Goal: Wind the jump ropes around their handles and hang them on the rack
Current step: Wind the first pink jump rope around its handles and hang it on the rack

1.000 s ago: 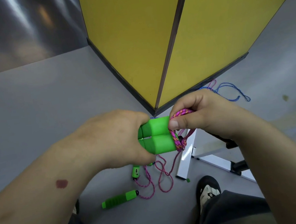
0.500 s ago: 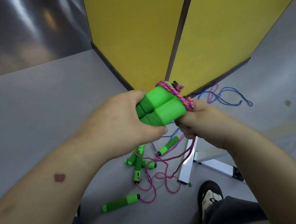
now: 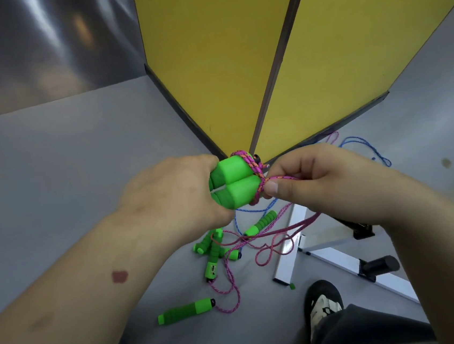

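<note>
A person's left hand [image 3: 172, 194] grips 2 green handles [image 3: 234, 182] side by side above the grey floor [image 3: 51, 167] while the right hand [image 3: 325, 181] pinches the pink rope [image 3: 261, 186] wound around them.

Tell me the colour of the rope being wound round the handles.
Pink with orange flecks, clearest in the head view.

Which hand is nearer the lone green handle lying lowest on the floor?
Left. The left hand, gripping the paired handles, sits above the lone handle. The right hand, pinching the pink rope, is farther off to the right.
</note>
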Available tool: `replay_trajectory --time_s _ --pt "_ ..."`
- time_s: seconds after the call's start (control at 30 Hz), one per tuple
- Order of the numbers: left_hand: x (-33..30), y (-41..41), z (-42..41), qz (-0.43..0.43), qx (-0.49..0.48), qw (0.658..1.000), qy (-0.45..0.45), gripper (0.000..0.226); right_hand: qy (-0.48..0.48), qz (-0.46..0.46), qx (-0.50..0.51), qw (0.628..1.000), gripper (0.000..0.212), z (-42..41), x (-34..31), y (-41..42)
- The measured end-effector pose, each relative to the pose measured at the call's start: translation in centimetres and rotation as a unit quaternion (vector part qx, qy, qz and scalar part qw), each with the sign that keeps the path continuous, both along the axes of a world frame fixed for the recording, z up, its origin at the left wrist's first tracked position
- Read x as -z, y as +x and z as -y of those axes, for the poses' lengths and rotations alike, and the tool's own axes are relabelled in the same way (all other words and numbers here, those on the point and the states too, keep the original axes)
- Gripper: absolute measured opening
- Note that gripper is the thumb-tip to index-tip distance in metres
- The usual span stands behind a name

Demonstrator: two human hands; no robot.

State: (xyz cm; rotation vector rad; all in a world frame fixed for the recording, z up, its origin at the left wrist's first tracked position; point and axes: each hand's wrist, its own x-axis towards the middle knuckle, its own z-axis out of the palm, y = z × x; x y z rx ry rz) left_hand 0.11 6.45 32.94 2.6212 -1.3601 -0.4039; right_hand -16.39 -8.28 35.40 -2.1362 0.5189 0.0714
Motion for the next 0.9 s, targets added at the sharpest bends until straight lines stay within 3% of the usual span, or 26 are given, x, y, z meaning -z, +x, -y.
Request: replay_trajectory --time_s 0.1,0.33,0.5,0.6,0.67,0.73,0.87,0.9 --pt "-0.2 -0.2 0.0 -0.002 0.04 0.999 0.019 0.039 0.028 0.043 0.019 0.999 0.022 0.3 0.3 0.1" --pt "-0.3 -1.0 -0.2 -0.021 0.181 0.982 0.051 0.041 0.036 0.129 0.078 0.988 0.023 0.5 1.3 0.8" --pt "-0.9 -1.2 -0.4 -0.089 0.187 0.978 -0.021 0.043 0.128 0.146 0.15 0.969 0.024 0.8 1.8 0.7" --pt "-1.2 -1.0 -0.5 -0.174 0.145 0.971 -0.081 0.048 0.2 0.133 0.164 0.957 0.012 0.7 2.1 1.0" --pt "-1.1 -0.7 -0.4 -0.221 0.096 0.961 -0.134 0.055 0.152 0.093 0.16 0.971 0.034 0.5 2.4 1.2" --pt "-0.9 -0.3 -0.2 -0.201 0.046 0.964 -0.168 0.063 0.099 0.035 0.154 0.983 0.051 0.2 2.5 1.2" --pt "-0.5 0.0 0.0 -0.113 -0.027 0.98 -0.163 0.083 0.01 -0.062 0.083 0.995 0.023 -0.5 2.0 1.3" --pt "-0.3 0.0 0.0 -0.095 -0.038 0.983 -0.154 0.085 -0.025 -0.089 0.059 0.994 0.023 -0.7 1.7 1.3"
